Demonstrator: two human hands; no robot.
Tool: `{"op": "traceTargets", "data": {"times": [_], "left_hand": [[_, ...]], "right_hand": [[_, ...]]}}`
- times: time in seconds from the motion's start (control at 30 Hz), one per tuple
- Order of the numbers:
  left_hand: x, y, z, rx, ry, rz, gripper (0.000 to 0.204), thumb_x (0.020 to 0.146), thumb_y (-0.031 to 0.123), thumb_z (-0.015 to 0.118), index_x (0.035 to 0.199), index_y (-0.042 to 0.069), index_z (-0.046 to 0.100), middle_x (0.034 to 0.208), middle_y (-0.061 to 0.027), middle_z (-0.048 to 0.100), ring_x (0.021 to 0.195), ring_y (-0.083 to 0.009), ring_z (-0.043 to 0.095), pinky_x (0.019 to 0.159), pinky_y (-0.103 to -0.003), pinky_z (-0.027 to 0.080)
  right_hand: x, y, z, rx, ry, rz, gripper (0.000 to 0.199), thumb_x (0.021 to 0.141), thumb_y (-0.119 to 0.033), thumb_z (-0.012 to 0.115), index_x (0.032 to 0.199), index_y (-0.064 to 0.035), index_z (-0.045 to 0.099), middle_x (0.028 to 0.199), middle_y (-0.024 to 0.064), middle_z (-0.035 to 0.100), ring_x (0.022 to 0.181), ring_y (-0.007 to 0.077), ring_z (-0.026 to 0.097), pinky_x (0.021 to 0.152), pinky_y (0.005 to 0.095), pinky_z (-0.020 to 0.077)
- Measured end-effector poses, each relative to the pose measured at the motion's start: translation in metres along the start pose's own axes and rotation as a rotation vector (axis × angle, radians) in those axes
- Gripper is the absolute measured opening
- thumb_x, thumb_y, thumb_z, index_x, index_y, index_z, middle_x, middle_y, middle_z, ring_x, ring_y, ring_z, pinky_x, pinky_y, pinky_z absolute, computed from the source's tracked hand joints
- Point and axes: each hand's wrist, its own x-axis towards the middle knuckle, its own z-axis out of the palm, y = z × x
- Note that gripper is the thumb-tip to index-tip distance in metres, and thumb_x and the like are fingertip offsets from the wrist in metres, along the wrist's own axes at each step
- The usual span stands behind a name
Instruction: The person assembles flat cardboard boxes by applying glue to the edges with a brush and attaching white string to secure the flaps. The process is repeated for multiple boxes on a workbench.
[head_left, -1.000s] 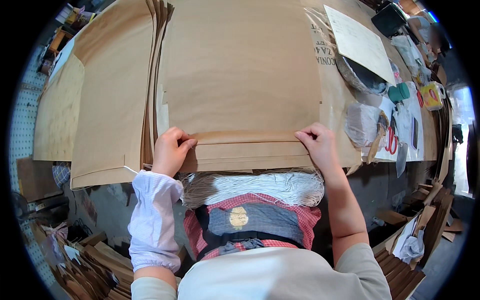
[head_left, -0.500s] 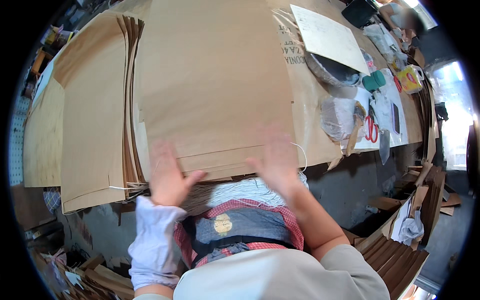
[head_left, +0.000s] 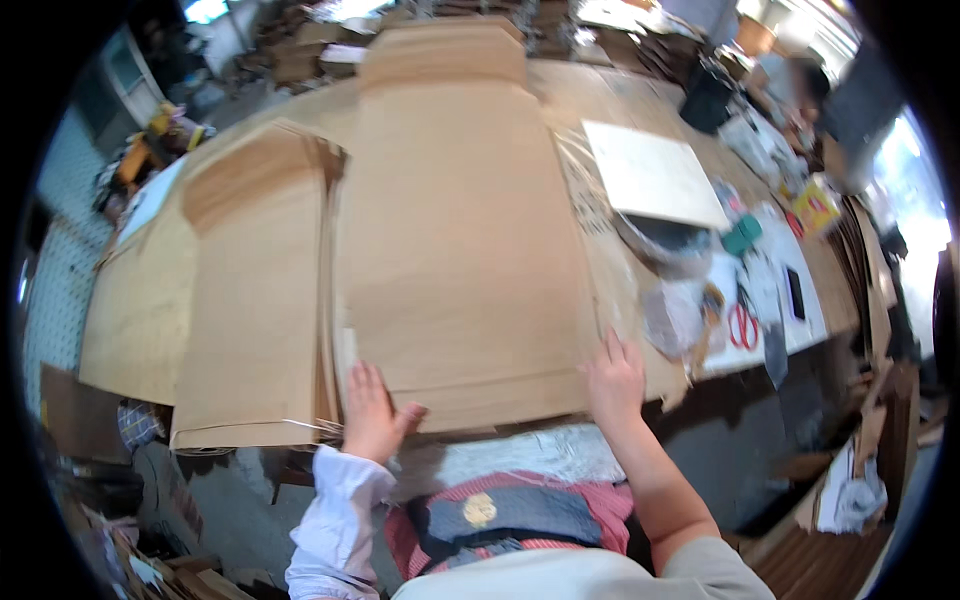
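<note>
Head view: left hand (head_left: 372,415) lies flat, fingers spread, on the near left corner of the big brown paper sheet (head_left: 455,250). Right hand (head_left: 615,378) is flat on the near right edge, fingers apart, gripping nothing. The sheet lies centred on the worktop (head_left: 600,110), its near strip apparently folded over; blur makes that uncertain. A finished-looking stack of folded sheets (head_left: 250,320) sits just left. Red scissors (head_left: 742,326) and a white board (head_left: 655,175) lie right. Judgement: near fold pressed, the rest of the sheet not yet worked.
</note>
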Motion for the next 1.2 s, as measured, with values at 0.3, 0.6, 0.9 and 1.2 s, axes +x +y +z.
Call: {"op": "traceTargets", "data": {"times": [0.3, 0.6, 0.9, 1.2], "left_hand": [[-0.025, -0.001, -0.015, -0.967, 0.265, -0.169, 0.074, 0.084, 0.026, 0.068, 0.134, -0.009, 0.026, 0.123, -0.0225, 0.050, 0.114, -0.0278, 0.050, 0.097, -0.038, 0.040], [-0.083, -0.005, -0.047, -0.159, 0.689, 0.264, 0.014, 0.086, 0.012, 0.058, 0.077, 0.003, 0.055, 0.070, -0.0159, 0.055, 0.063, -0.0375, 0.054, 0.055, -0.043, 0.041], [-0.135, -0.215, -0.138, -0.155, 1.083, -0.427, 0.026, 0.092, 0.020, 0.053, 0.081, -0.004, 0.053, 0.070, -0.0200, 0.058, 0.057, -0.0284, 0.049, 0.058, -0.040, 0.042], [-0.078, -0.408, -0.157, 0.073, 0.730, -0.721, 0.029, 0.076, 0.030, 0.069, 0.073, 0.001, 0.065, 0.074, -0.0170, 0.066, 0.070, -0.0321, 0.065, 0.069, -0.042, 0.050]], "right_hand": [[0.017, 0.034, -0.079, 1.860, -0.324, 0.743, 0.043, 0.080, 0.005, 0.046, 0.123, 0.0019, 0.048, 0.110, 0.0100, 0.061, 0.071, 0.0051, 0.059, 0.047, 0.0143, 0.0403], [-0.019, -0.023, -0.029, 0.877, -0.090, 0.155, 0.026, 0.089, -0.005, 0.048, 0.113, 0.0043, 0.053, 0.091, 0.0177, 0.064, 0.082, 0.0236, 0.064, 0.072, 0.0336, 0.0490], [0.050, -0.239, -0.011, 1.727, -0.977, 0.284, 0.032, 0.090, -0.003, 0.043, 0.121, 0.0014, 0.048, 0.088, 0.0113, 0.061, 0.072, 0.0170, 0.061, 0.058, 0.0277, 0.0496], [0.069, -0.299, -0.031, 1.621, -1.331, 0.191, 0.035, 0.088, -0.008, 0.050, 0.122, -0.0023, 0.050, 0.078, 0.0040, 0.058, 0.068, 0.0113, 0.058, 0.054, 0.0250, 0.0478]]}}
